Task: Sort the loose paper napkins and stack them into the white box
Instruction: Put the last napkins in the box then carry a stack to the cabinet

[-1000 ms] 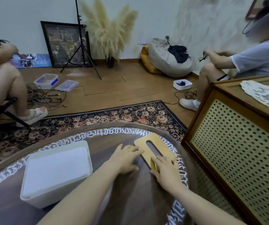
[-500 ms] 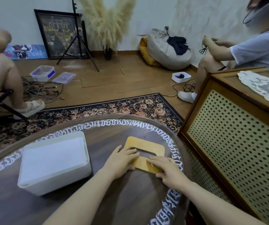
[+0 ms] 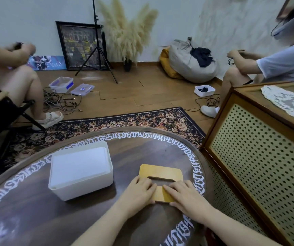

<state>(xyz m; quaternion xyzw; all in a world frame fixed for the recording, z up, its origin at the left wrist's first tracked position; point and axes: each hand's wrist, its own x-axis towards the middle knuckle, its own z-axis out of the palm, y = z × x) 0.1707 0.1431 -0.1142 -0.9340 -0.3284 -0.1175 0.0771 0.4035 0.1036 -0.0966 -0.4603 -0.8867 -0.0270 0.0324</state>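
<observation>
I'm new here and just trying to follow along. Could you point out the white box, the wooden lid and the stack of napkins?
white box (image 3: 82, 188), head view, on its near side wall.
wooden lid (image 3: 160, 170), head view, on the bare far edge beyond the slot.
stack of napkins (image 3: 78, 164), head view, on the top sheet inside the box.

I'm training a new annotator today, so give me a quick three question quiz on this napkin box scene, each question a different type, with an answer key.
1. True or false: the slotted yellow wooden lid is fitted on the white rectangular plastic box.
2. Multiple choice: what lies under the left hand and right hand? A) the white box B) the wooden lid C) the lace cloth
3. Fill in: the stack of white paper napkins sits ____ the white box.

Key: 1 false, the lid lies flat on the round dark wooden table, right of the box. 2 B, fingers resting flat on it. 3 inside.
</observation>
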